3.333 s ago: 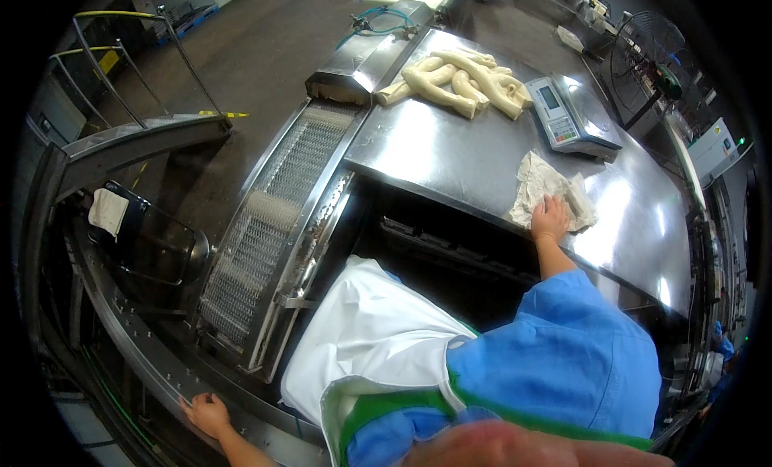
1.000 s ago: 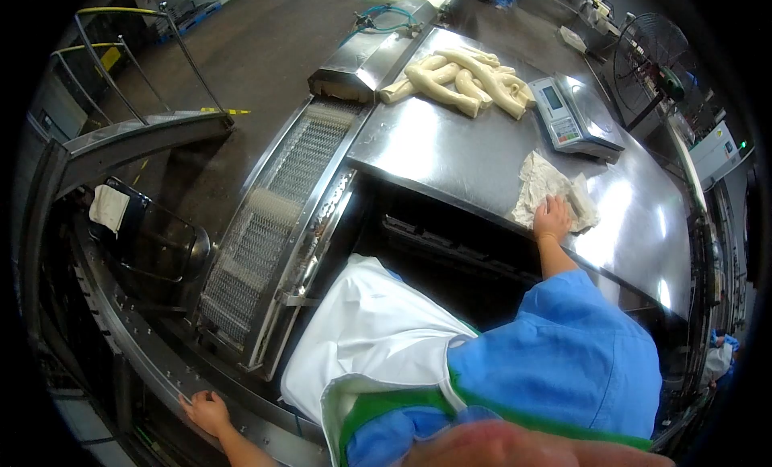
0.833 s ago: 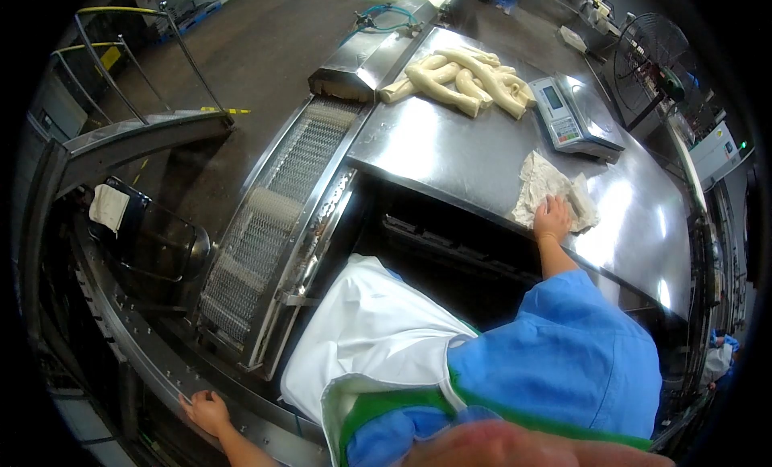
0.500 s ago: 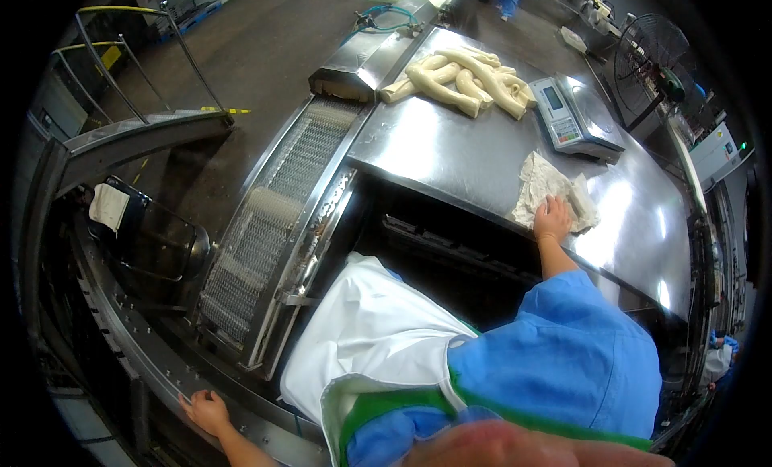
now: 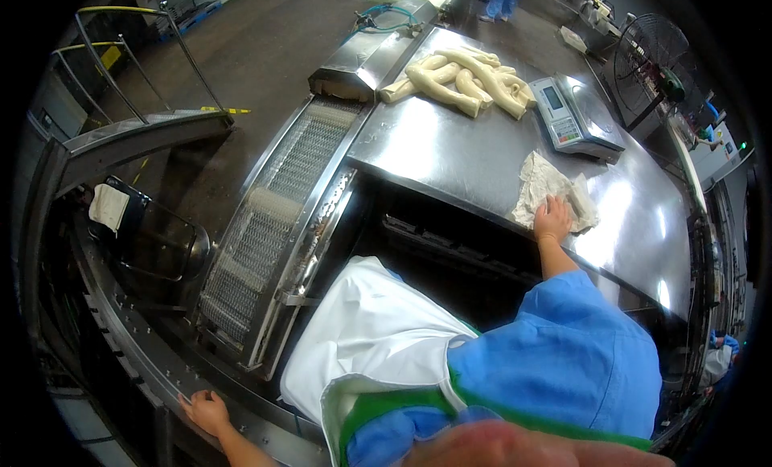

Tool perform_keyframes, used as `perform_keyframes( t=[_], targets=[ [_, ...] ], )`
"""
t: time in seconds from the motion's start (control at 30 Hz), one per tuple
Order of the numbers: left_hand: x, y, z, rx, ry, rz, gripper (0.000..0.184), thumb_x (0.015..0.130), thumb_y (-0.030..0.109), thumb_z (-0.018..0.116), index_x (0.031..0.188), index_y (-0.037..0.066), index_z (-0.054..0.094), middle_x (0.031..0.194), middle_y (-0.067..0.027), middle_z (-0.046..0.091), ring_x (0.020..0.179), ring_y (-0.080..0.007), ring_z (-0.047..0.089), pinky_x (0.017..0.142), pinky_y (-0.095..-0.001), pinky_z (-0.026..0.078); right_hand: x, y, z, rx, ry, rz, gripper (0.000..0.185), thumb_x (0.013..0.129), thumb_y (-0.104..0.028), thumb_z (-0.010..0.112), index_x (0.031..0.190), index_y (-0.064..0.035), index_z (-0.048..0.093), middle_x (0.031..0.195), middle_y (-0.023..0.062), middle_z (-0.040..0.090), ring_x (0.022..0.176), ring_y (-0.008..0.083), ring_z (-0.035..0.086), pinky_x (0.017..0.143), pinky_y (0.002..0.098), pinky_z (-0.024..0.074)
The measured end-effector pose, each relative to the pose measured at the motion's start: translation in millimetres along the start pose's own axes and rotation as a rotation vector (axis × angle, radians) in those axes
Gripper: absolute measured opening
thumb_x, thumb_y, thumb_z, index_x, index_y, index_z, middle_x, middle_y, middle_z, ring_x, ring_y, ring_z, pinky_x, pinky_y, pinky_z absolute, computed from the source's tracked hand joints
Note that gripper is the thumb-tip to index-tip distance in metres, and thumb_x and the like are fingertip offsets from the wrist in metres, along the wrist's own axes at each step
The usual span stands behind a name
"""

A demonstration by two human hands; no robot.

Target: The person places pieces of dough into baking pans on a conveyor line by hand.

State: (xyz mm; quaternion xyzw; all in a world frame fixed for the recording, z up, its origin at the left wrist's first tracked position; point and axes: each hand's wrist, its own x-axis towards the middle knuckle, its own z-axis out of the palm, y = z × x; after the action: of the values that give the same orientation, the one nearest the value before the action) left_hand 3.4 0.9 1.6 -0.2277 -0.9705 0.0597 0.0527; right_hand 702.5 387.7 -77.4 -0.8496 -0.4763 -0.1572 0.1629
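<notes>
Markings: no legible text found.
Digital bench scale (image 5: 585,113): figures on its display (image 5: 552,98) cannot be made out; lettering on its keypad (image 5: 568,129) too small to read. White cabinet (image 5: 721,163) at far right: markings likewise illegible.

A pale folded cloth (image 5: 108,207) hangs over the back of a black metal-framed chair (image 5: 135,206). Beyond it, a yellow-topped steel handrail (image 5: 121,10) rises beside a grey metal platform (image 5: 149,133). Across the brown floor (image 5: 273,33) lies a blue slatted pallet (image 5: 199,15). Far off stands a person in blue trousers (image 5: 503,1); on the right, a round black wire-caged fan (image 5: 639,57) stands near a white box-shaped cabinet (image 5: 714,163).
</notes>
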Motion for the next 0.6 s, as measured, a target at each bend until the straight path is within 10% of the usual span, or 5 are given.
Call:
perform_keyframes(
  t=[0.1, 0.6],
  targets=[
    [1, -7, 13, -0.067, 0.107, 0.038, 0.013, 0.072, 0.013, 0.067, 0.083, 0.006, 0.069, 0.106, -0.0072, 0.064, 0.132, -0.0309, 0.032, 0.103, -0.0441, 0.032, 0, 0, 0, -0.002, 0.005, -0.007, 0.038, 0.083, -0.035, 0.052, 0.119, -0.0238, 0.060, 0.133, 0.0033, 0.050, 0.126, 0.0247, 0.041, 0.105, 0.0441, 0.0269],
    [2, -6, 11, -0.011, 0.081, 0.032, 0.015, 0.073, 0.014, 0.069, 0.085, 0.007, 0.070, 0.108, -0.0069, 0.064, 0.132, -0.0303, 0.033, 0.106, -0.0405, 0.030, -1, -3, -6, 0.014, -0.020, 0.005, 0.038, 0.083, -0.033, 0.052, 0.119, -0.0230, 0.061, 0.134, 0.0025, 0.050, 0.129, 0.0254, 0.039, 0.105, 0.0442, 0.0278]
  ],
)
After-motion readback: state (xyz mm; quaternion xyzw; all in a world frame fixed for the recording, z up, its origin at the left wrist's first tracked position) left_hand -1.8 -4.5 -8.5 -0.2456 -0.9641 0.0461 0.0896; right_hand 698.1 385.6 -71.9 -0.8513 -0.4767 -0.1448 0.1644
